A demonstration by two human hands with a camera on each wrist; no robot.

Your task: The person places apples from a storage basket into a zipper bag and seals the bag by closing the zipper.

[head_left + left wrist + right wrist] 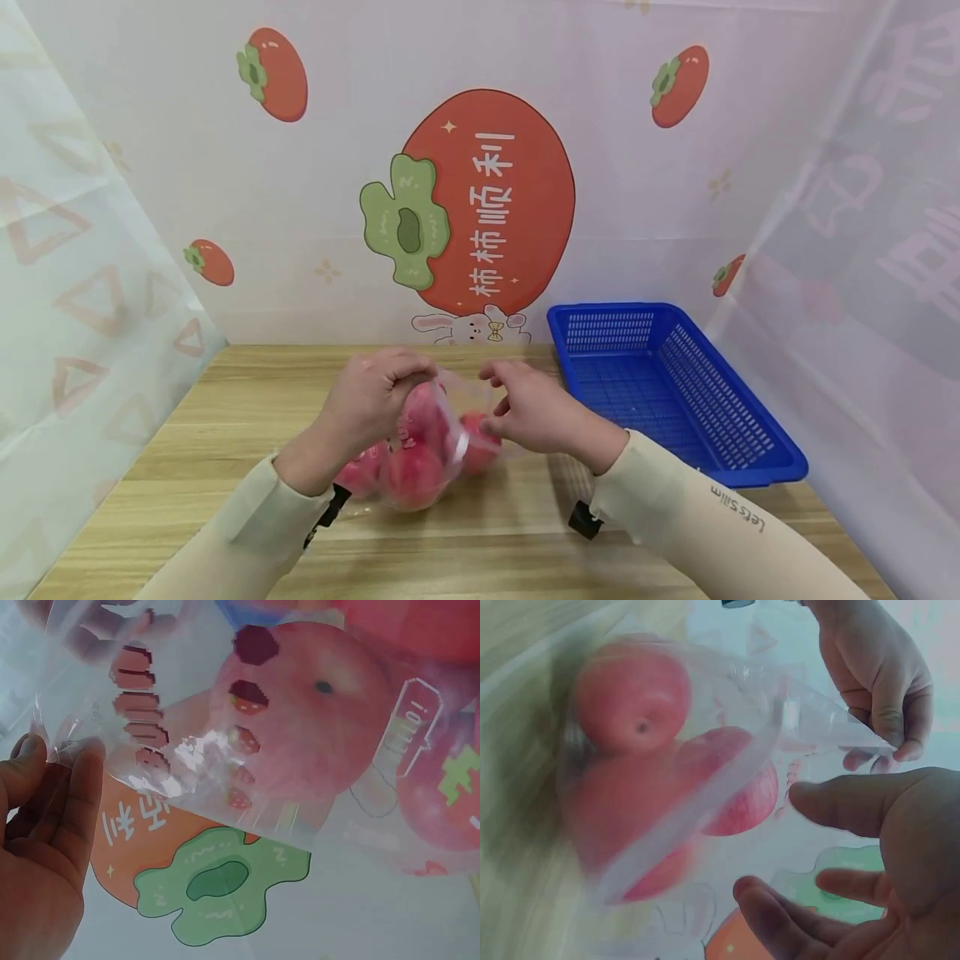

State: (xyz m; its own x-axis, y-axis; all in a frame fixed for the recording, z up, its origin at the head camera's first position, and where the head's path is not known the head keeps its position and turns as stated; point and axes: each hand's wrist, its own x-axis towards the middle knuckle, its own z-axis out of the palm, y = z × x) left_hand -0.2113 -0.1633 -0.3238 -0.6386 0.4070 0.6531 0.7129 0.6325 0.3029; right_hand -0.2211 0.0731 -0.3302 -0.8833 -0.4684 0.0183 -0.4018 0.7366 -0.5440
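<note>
Several red apples [414, 479] lie inside a clear plastic bag [172, 761] with printed pixel pictures, low over the wooden table. Thumb and fingers of my left hand [367, 400] pinch the bag's upper edge, which the left wrist view shows bunched between them. My right hand [543, 408] is at the bag's right side, near one apple [478, 442]. In the right wrist view, that hand's thumb and fingers [780, 922] are spread apart with nothing gripped between them. The bag's pale rim [690, 840] slants across the apples there.
A blue plastic basket [750, 396] with slotted sides stands on the table [262, 400] at the right, beyond my right forearm. Behind the table hangs a white backdrop [330, 167] printed with persimmons, and similar sheets close off both sides.
</note>
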